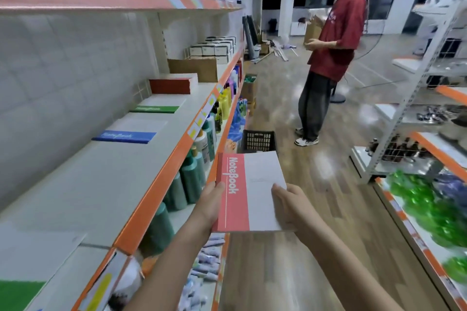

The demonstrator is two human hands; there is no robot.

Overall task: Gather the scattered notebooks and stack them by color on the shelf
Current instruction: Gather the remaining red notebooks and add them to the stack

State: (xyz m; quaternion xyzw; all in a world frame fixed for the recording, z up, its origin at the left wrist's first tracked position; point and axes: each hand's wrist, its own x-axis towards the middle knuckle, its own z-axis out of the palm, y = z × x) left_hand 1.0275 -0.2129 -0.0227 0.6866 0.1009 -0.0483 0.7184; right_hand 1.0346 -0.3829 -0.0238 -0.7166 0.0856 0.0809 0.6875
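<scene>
I hold a red-and-white notebook [249, 192] in the aisle, just right of the shelf's orange edge. My left hand [211, 203] grips its red spine side, thumb on the cover. My right hand [286, 206] holds its white right edge from beside and below. On the white shelf [101, 184] to my left lie a blue notebook [126, 136], a green one [156, 108] farther back, and a tall stack of red notebooks [171, 84] beyond that. Another green-and-white notebook [30, 275] lies at the near end of the shelf.
A person in a red shirt [333, 40] stands ahead in the aisle. A black crate [257, 140] sits on the floor by the shelving. Bottles [194, 174] fill the lower shelf. A second rack [414, 118] with green items stands on the right.
</scene>
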